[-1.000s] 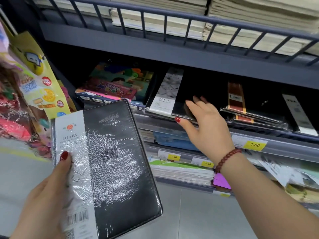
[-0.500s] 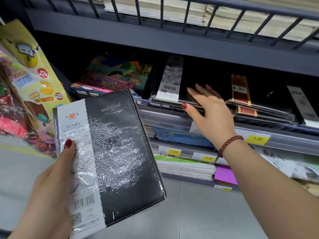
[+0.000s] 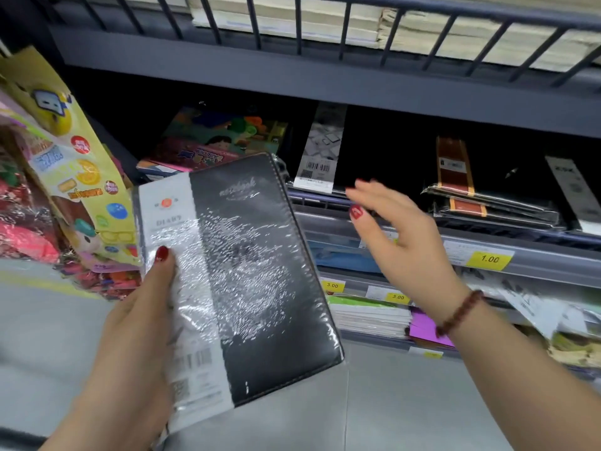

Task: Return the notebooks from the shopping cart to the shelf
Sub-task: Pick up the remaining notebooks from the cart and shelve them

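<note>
Notebook, black shrink-wrapped leatherette diary [image 3: 237, 281], gripped in our left hand [image 3: 130, 340] before dark metal shelf [image 3: 422, 229]'s front edge; right hand [image 3: 403, 242] open, empty; slide it flat.

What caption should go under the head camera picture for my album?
Left hand holds a wrapped black diary while the open right hand hovers before the notebook shelf.

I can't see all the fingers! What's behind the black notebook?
The left hand grips the black notebook; only the thumb shows, the other fingers are hidden behind. It also covers part of the colourful books and shelf rail.
</note>
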A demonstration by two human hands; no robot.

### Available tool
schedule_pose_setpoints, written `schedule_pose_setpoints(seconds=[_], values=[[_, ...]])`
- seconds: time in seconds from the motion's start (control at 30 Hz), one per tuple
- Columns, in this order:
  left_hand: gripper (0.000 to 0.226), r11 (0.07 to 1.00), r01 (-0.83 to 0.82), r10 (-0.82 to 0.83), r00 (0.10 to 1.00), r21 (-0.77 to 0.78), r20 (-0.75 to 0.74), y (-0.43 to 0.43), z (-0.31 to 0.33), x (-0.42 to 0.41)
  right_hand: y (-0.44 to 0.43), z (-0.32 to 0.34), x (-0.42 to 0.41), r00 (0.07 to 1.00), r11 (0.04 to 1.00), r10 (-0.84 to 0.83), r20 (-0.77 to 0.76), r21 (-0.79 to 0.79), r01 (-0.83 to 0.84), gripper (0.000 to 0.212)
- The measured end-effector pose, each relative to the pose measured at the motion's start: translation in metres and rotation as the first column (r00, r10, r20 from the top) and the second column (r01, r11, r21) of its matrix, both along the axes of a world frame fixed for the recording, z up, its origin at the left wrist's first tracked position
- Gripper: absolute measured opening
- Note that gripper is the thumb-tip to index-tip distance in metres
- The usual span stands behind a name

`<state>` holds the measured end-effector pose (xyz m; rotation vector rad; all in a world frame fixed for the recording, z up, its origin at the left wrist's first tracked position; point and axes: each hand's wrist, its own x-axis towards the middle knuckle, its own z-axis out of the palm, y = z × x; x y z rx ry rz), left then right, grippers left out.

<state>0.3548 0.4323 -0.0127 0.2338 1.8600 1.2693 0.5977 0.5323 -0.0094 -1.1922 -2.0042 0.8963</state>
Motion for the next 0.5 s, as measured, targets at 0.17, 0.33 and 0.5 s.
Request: schedule_pose_setpoints(seconds=[0.17, 0.33, 0.5], values=[[0.034, 0.992, 0.005, -0.027, 0.986, 0.129, 0.163, -0.003, 0.013, 0.041, -0.045, 0.004, 0.004, 0.894, 0.911, 0.071, -0.442, -0.337, -0.239, 0.041], [0.036, 0.971, 0.124, -0.152, 0.979, 0.202, 0.133, 0.029, 0.024, 0.063, -0.045, 0.002, 0.003, 0.835, 0.895, -0.077, -0.545, -0.407, -0.183, 0.058], [0.056, 0.915, 0.262, -0.308, 0.945, 0.307, 0.111, 0.040, 0.028, 0.076, -0.013, 0.008, 0.003, 0.754, 0.876, -0.362, -0.548, -0.476, 0.075, 0.057]])
